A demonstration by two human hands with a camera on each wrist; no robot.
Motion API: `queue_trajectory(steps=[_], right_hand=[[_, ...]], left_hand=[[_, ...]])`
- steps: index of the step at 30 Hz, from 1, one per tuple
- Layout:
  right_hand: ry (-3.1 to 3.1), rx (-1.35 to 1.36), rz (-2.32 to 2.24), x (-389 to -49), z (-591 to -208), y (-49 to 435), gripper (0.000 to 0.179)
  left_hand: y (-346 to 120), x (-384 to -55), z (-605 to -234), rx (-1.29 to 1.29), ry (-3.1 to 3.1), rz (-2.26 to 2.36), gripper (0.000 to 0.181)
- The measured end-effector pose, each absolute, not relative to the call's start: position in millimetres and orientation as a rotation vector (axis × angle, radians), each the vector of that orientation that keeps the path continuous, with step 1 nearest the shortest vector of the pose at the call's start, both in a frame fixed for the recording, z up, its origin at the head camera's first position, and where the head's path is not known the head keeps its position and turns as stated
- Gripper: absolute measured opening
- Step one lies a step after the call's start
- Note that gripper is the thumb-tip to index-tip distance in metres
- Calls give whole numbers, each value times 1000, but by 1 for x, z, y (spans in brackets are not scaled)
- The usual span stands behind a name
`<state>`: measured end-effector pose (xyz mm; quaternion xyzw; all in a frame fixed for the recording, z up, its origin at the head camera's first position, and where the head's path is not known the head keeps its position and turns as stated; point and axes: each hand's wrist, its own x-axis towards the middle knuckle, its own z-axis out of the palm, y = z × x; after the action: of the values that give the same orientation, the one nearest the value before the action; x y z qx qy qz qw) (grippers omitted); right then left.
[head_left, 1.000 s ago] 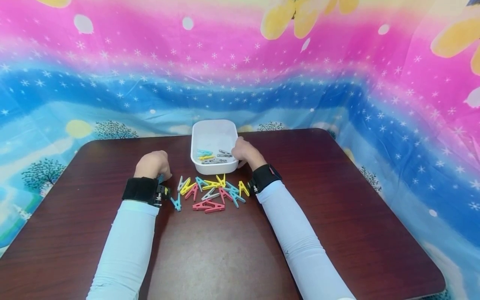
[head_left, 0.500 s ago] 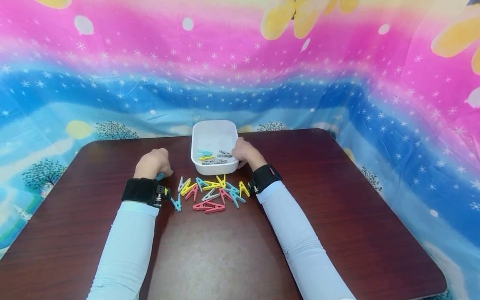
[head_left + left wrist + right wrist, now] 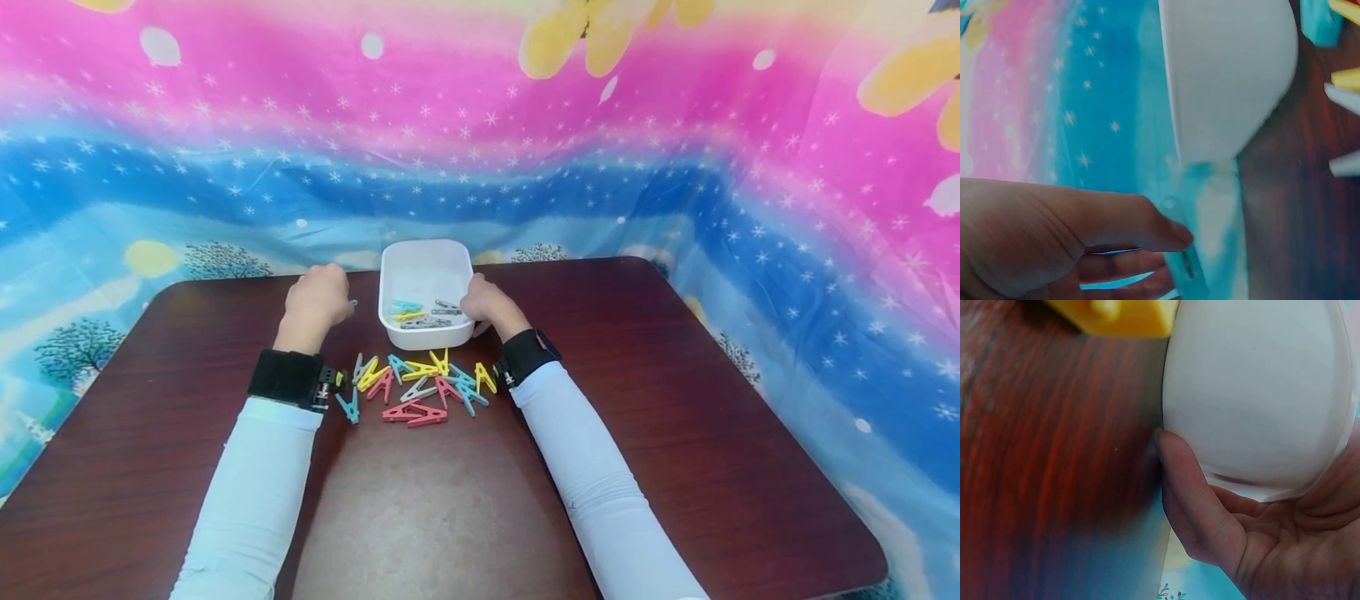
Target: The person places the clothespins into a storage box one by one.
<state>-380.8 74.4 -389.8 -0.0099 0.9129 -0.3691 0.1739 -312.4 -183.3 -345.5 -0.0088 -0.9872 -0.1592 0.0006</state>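
Observation:
My left hand (image 3: 318,300) pinches a light-blue clothespin (image 3: 1194,284) between thumb and fingers, raised left of a white plastic container (image 3: 423,338). My right hand (image 3: 491,304) grips the container's right side, its thumb (image 3: 1188,478) pressed along the outer wall low down near the table. Inside the container lie blue clothespins (image 3: 407,306), a yellow clothespin (image 3: 410,317) and several grey clothespins (image 3: 426,323). In front of it spreads a loose pile of clothespins, among them red (image 3: 427,419), yellow (image 3: 483,377) and blue (image 3: 348,406) clothespins.
All of this stands on a dark reddish-brown table (image 3: 712,467) with rounded corners. A colourful printed cloth (image 3: 480,142) hangs close behind the table's far edge and along its sides. The container stands near that far edge.
My left hand has lifted away from the left of the pile, moving forward and slightly right toward the container with the blue clothespin. The right hand stays on the container.

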Motion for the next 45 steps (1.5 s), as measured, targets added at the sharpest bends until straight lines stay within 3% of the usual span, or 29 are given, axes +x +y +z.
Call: queue_trajectory(steps=[8, 13, 25, 45], right_hand=[[2591, -30, -1020, -381, -391, 76, 62], [2594, -22, -1045, -381, -389, 77, 64], [2599, -54, -1033, -381, -387, 74, 61], [2592, -7, -998, -386, -390, 75, 66]], left_hand=[[-150, -336, -334, -122, -2997, -480, 5], [-125, -364, -332, -350, -3085, -338, 38], [-117, -402, -355, -647, -3120, -312, 38], [-118, -402, -363, -692, -3122, -370, 37]])
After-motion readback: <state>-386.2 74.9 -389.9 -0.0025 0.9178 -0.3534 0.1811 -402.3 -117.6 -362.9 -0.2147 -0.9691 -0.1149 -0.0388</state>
